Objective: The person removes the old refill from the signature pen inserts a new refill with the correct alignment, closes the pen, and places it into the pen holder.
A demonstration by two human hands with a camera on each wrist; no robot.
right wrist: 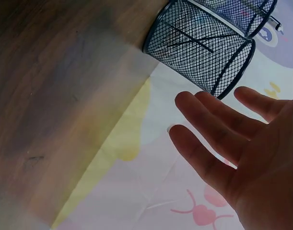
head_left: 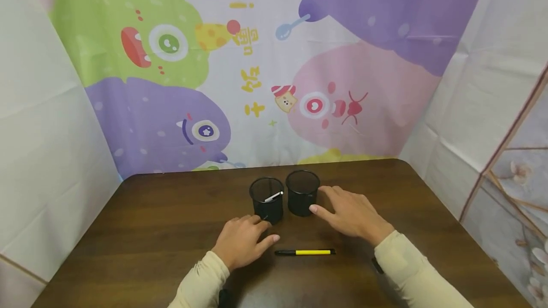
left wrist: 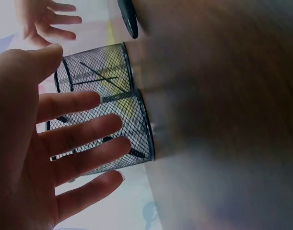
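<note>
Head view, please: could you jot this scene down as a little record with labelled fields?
Surface: brown table
Containers: two black mesh cups side by side, left cup and right cup
In left cup: a white pen, leaning at the rim
On table: yellow-and-black pen, lying nearer the person than the cups
Left hand: open, by the left cup; contact unclear
Right hand: open, beside the right cup; contact unclear
Backdrop: sheet with cartoon creatures

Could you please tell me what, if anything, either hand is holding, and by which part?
Nothing is held: the left hand is near the left mesh cup, the right hand near the right mesh cup, neither gripping.
</note>
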